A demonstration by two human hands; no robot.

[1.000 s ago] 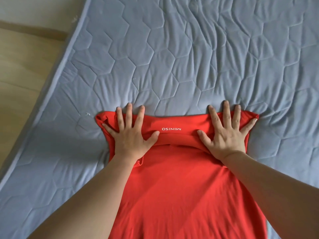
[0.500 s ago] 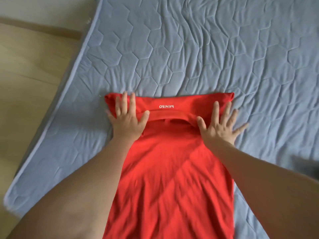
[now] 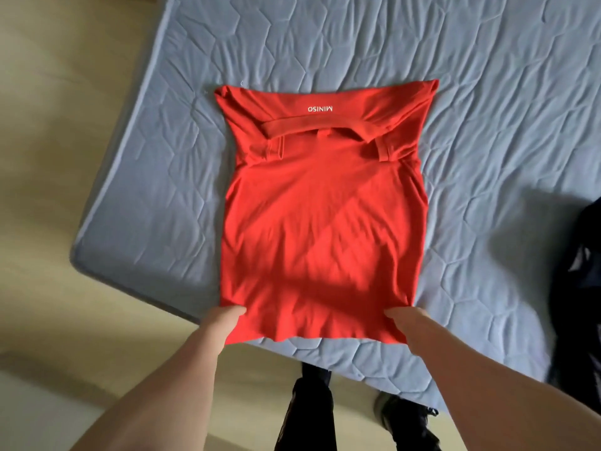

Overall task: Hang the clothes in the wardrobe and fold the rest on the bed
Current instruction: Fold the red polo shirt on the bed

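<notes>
Folding is the step in hand: a red shirt (image 3: 318, 222) lies flat on the bed (image 3: 487, 125), near its left corner, and you stand at the bed's near edge looking down on it. Its far end is already turned over toward you into a band, with a small white brand word printed upside down, and the sleeves tucked in beneath so the sides run fairly straight. Your left hand (image 3: 224, 323) takes the near left corner of the hem and your right hand (image 3: 403, 323) takes the near right corner. On each side the thumb lies on top of the cloth and the fingers are hidden under it, so each hand appears to pinch its corner. The hem is lifted slightly off the bed, hanging slack between your two hands.

Next, judging from this grip, you lift the hem and carry it away from you, laying it over the folded band at the far end. Keep both corners level so the edges meet squarely. A dark garment (image 3: 582, 288) waits at the bed's right edge, partly out of view.
</notes>
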